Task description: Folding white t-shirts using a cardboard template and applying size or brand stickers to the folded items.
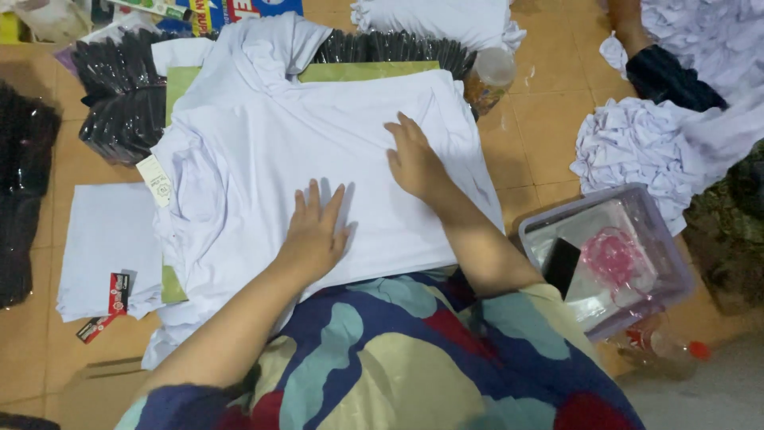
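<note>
Two flat palms press the white shirt (318,151) on the floor: left hand (314,231) and right hand (414,159) both spread open, gripping nothing. Sides look folded in; sleeve and collar end remain loose, over the green board (366,72).

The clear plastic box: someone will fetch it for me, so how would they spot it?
Start from the white shirt spread on the floor under both hands. Look right of it, past the right hand, to the clear plastic box. Unlike the white cloth heaps behind it, it is stiff, see-through, and holds pink string.
</note>
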